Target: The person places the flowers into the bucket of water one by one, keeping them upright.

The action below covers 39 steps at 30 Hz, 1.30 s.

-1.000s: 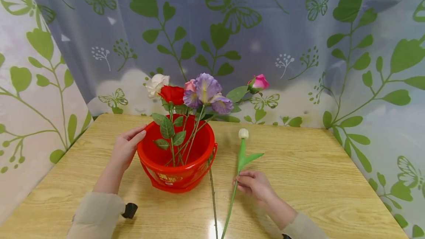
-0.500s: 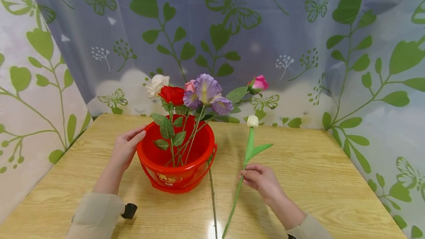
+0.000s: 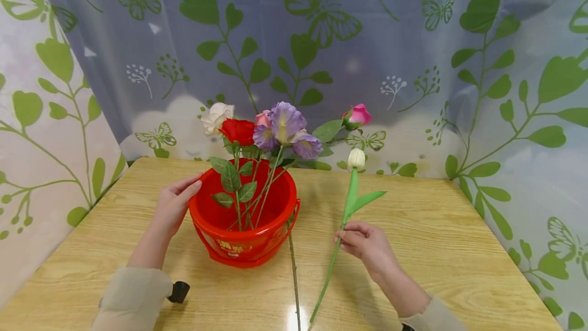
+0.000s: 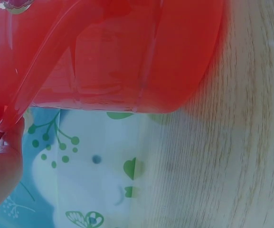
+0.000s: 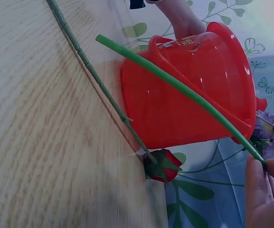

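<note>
My left hand [image 3: 172,206] grips the rim of a red bucket [image 3: 239,249] at its left side; the left wrist view shows the thumb against the rim. Several artificial flowers lean in the bucket: a white rose [image 3: 218,118], a red rose [image 3: 237,132], a purple iris [image 3: 287,122] and a pink rosebud [image 3: 358,115] among them. Right of the bucket, my right hand [image 3: 369,249] pinches the green stem of a white tulip [image 3: 356,159] between thumb and fingers. The tulip is tilted, its bloom up and its stem end [image 5: 113,45] raised off the table.
Beside the bucket a long thin stem [image 3: 295,269] lies on the wooden table [image 3: 436,249]; the right wrist view shows a dark red rose [image 5: 163,166] at its end. The bucket's handle hangs down its front. A patterned curtain [image 3: 404,40] stands behind the table.
My right hand has lifted the white tulip up and moved it a little to the right. The left hand and the bucket have stayed where they were.
</note>
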Each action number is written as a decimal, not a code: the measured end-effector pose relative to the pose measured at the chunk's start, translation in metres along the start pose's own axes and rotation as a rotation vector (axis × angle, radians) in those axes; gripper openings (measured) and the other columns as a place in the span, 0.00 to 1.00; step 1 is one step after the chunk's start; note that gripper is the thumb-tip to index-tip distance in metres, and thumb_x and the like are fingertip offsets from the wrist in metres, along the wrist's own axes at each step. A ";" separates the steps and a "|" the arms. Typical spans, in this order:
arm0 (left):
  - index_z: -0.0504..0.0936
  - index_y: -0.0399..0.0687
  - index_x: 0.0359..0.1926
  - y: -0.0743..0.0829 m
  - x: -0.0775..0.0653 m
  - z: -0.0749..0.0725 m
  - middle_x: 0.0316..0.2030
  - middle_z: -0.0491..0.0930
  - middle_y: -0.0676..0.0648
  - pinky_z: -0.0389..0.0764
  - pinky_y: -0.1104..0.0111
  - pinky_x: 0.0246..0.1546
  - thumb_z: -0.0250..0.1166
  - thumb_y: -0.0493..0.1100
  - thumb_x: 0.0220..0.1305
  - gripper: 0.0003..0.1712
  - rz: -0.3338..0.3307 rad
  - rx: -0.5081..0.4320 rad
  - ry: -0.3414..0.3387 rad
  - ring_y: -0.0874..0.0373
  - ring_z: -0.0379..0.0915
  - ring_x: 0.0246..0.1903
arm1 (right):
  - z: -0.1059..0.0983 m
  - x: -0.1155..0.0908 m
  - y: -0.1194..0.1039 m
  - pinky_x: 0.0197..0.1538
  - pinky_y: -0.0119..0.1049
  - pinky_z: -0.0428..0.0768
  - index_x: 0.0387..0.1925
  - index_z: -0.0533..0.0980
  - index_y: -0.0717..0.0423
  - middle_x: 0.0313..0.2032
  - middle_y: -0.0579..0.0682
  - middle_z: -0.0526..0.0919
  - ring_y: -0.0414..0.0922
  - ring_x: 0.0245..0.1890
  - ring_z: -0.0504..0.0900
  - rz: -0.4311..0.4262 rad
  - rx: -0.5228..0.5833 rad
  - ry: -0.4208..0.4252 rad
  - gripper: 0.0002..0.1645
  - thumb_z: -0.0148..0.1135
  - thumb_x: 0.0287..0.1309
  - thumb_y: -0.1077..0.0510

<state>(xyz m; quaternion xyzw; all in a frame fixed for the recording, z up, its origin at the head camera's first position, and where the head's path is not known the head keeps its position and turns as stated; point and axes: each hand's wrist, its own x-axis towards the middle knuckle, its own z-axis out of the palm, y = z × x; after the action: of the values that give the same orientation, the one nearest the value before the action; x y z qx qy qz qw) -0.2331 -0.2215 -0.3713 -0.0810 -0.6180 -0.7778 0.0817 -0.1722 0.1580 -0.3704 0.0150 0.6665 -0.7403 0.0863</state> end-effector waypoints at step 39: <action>0.79 0.44 0.47 0.000 0.001 0.000 0.37 0.79 0.56 0.76 0.74 0.38 0.57 0.36 0.60 0.14 0.005 -0.012 -0.022 0.65 0.76 0.38 | 0.033 0.001 -0.081 0.42 0.35 0.77 0.38 0.70 0.70 0.31 0.52 0.78 0.45 0.35 0.80 -0.197 0.033 -0.028 0.09 0.55 0.54 0.69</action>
<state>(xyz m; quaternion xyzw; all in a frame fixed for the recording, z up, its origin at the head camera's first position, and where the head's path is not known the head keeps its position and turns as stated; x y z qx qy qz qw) -0.2337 -0.2217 -0.3715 -0.0914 -0.6139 -0.7804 0.0761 -0.1824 0.1333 -0.2872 -0.0595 0.6511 -0.7564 0.0219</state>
